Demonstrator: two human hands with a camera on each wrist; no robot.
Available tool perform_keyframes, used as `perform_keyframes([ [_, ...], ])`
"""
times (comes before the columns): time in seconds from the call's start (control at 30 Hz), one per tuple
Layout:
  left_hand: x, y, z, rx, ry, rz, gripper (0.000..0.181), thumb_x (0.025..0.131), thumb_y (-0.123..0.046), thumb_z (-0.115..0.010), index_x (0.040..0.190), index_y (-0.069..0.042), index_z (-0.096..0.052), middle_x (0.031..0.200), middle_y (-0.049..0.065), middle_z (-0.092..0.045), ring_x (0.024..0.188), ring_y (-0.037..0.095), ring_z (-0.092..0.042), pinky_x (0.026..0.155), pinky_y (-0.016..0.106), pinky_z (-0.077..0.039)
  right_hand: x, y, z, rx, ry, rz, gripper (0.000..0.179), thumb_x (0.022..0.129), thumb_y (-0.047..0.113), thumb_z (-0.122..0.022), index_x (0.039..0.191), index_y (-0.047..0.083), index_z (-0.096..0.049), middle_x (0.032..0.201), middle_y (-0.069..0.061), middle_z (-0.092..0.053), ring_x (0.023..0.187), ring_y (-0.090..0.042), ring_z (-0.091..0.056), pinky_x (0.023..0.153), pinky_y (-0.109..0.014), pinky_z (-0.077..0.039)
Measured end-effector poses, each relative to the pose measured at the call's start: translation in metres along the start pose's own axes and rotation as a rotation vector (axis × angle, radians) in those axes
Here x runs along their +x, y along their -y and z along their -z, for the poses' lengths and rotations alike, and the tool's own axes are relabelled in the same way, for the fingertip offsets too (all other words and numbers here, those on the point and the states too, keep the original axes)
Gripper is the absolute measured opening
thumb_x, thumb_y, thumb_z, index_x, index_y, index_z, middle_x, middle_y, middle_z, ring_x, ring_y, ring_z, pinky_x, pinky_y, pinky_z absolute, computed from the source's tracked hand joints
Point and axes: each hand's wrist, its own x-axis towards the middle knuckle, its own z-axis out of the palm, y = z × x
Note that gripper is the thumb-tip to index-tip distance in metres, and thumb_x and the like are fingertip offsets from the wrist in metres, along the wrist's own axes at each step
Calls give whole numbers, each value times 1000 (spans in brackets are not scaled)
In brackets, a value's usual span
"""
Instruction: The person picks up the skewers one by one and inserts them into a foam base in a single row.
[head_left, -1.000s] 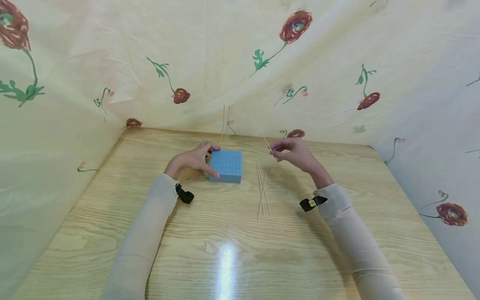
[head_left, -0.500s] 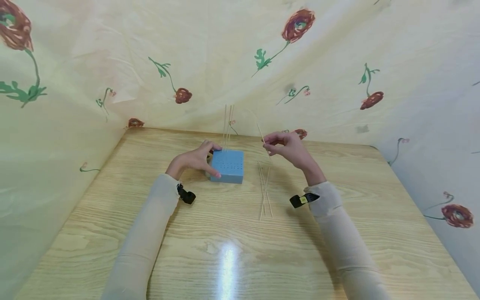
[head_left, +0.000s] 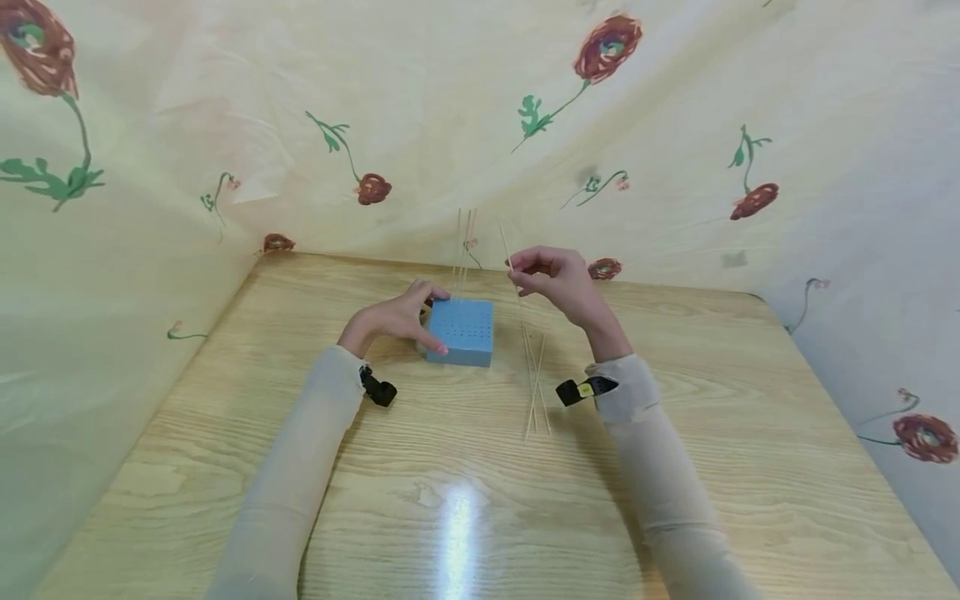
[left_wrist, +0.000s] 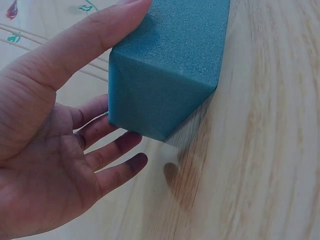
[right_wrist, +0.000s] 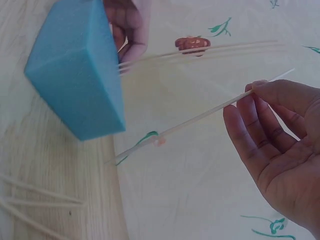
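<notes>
A blue foam block (head_left: 472,335) with rows of small holes in its top sits on the table. My left hand (head_left: 393,320) grips its left side, thumb at the near edge and fingers at the far edge; in the left wrist view the thumb lies along the block (left_wrist: 185,45). Three thin wooden sticks (head_left: 457,243) stand upright in the holes at the far left. My right hand (head_left: 557,282) pinches another wooden stick (right_wrist: 195,119) between thumb and fingertips, raised right of the block. The stick slants, its lower end toward the table.
Several loose sticks (head_left: 536,383) lie crossed on the wooden table (head_left: 420,500), right of the block and in front of the right hand. A flowered cloth (head_left: 435,125) hangs behind the table's far edge and along both sides.
My right hand has moved left and farther back with its stick, which now stands more upright. The left hand keeps its hold on the block, and the standing sticks are as before.
</notes>
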Motion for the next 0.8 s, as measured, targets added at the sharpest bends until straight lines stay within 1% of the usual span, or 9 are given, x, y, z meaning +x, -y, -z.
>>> perform_keyframes([
  [0.07, 0, 0, 0, 1, -2, 4, 91, 81, -22, -87, 150, -3, -32, 154, 18, -24, 143, 35, -27, 121, 54, -25, 3, 2, -3, 30, -11, 11, 16, 95, 10, -73, 108, 0, -73, 104, -15, -72, 94, -36, -68, 73, -30, -61],
  [0.13, 0, 0, 0, 0, -3, 5, 90, 81, -21, -87, 150, -3, -32, 154, 18, -24, 142, 35, -28, 121, 54, -25, 6, 3, -6, 56, -22, 24, 16, 94, 9, -73, 108, 0, -73, 102, -14, -73, 91, -30, -69, 73, -30, -61],
  [0.2, 0, -1, 0, -3, -4, 3, 90, 81, -21, -87, 150, -3, -32, 154, 19, -24, 142, 35, -27, 120, 55, -26, 9, 4, -8, 75, -31, 42, 16, 94, 8, -73, 108, 0, -73, 100, -9, -73, 89, -22, -69, 73, -30, -61],
  [0.3, 0, 0, 1, -15, -4, 2, 90, 81, -20, -87, 151, -2, -32, 154, 19, -24, 143, 36, -27, 121, 56, -24, 12, 5, -12, 97, -42, 62, 16, 94, 6, -72, 109, -1, -73, 97, -1, -73, 87, -15, -69, 73, -29, -61],
  [0.4, 1, 1, 1, -17, -4, 5, 90, 81, -19, -87, 151, -3, -31, 154, 19, -24, 143, 36, -26, 121, 55, -24, 14, 5, -14, 121, -49, 68, 16, 94, 6, -72, 109, -1, -72, 97, 1, -72, 87, -15, -68, 74, -29, -61],
  [0.57, 2, 2, 1, -4, -4, 6, 91, 81, -22, -87, 150, -4, -32, 154, 18, -24, 143, 34, -27, 121, 53, -24, 18, 8, -16, 171, -56, 66, 13, 95, 6, -71, 107, 2, -73, 97, 0, -71, 87, -19, -68, 75, -29, -61],
  [0.63, 1, 2, 1, -1, -1, 3, 92, 80, -22, -88, 150, -4, -32, 155, 18, -24, 142, 33, -27, 121, 53, -25, 20, 10, -16, 198, -51, 70, 12, 95, 4, -70, 106, 1, -73, 96, 0, -71, 86, -20, -68, 75, -29, -61],
  [0.8, 1, 1, 1, 5, 0, -1, 93, 80, -24, -88, 151, -4, -31, 155, 17, -24, 143, 33, -26, 122, 53, -24, 23, 18, -15, 247, -46, 78, 10, 94, -1, -69, 103, 1, -73, 95, -1, -72, 83, -16, -69, 75, -29, -61],
])
